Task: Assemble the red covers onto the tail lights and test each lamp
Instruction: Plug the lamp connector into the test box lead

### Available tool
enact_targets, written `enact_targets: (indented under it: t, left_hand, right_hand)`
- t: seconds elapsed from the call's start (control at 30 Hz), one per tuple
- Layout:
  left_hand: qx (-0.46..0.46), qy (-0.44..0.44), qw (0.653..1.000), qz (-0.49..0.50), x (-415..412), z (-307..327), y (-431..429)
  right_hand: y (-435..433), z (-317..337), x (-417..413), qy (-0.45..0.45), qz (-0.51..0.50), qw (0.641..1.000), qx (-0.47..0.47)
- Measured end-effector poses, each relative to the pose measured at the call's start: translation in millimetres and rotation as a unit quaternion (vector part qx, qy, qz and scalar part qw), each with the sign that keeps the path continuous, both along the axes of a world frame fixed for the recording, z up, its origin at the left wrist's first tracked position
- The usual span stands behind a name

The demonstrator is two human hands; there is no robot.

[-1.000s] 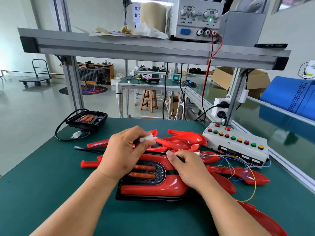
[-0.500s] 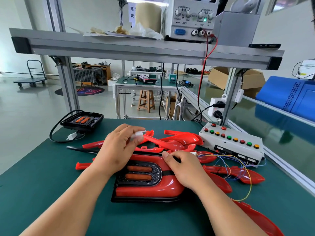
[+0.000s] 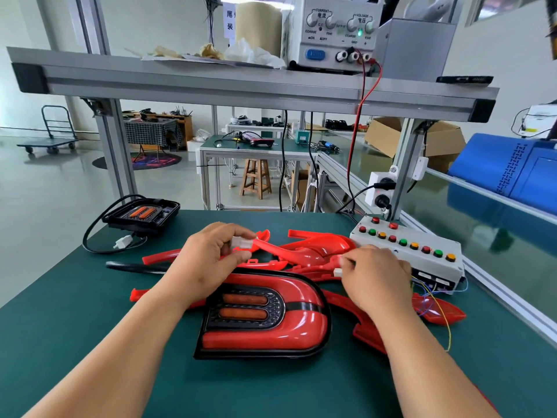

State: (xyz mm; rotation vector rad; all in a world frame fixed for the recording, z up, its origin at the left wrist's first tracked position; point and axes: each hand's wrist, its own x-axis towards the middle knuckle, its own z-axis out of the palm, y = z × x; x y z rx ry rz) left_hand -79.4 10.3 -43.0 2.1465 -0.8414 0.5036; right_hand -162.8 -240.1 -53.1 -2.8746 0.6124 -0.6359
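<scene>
A green table (image 3: pixel 90 342) fills the lower view, with a metal shelf (image 3: pixel 241 86) across the top that carries a power supply (image 3: pixel 331 34) showing a green light. A tail light (image 3: pixel 271 327) with its red cover fitted lies flat on the table near the front edge, between the two forearms. Behind it a loose pile of red covers (image 3: pixel 313 248) spreads across the table, and a few more lie to the right. A white button box (image 3: pixel 416 251) with red, green and yellow buttons stands at the right rear, just beside the pile. A second tail light (image 3: pixel 141 214), black and with no red cover, sits at the left rear with its black cable looped beside it. The left hand (image 3: pixel 208 260) is raised above the covers and pinches a white plug (image 3: pixel 242 243) between thumb and fingers. The right hand (image 3: pixel 376 279) pinches a smaller white plug (image 3: pixel 338 271) at its fingertips, apart from the first. Thin coloured wires (image 3: pixel 434 300) trail from beneath the right hand toward the button box
</scene>
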Motion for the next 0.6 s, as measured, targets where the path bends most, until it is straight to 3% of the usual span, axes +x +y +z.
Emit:
enact_targets:
  t: [0.1, 0.17, 0.37, 0.47, 0.6]
  left_hand:
    - [-0.031, -0.014, 0.999, 0.019, 0.7, 1.8, 3.6]
    - [-0.069, 0.001, 0.997, 0.021, -0.7, 4.1, 3.0]
    - [-0.069, 0.026, 0.997, 0.006, -5.8, 9.4, -4.0]
    - [-0.054, 0.022, 0.998, -0.031, -6.3, 10.8, -13.5]
    - [-0.041, 0.028, 0.995, -0.088, -6.6, 7.2, -31.6]
  right_hand:
    - [-8.8, -6.2, 3.0, 0.136, -0.076, 0.987, 0.031]
    - [-9.0, -10.7, 7.2, 0.149, -0.091, 0.984, 0.043]
    - [-12.1, -9.4, 6.4, 0.018, -0.069, 0.997, 0.030]
    - [-8.2, -6.0, 7.2, -0.089, 0.023, 0.994, 0.054]
    - [5.2, -6.5, 8.4, -0.128, 0.164, 0.976, 0.069]
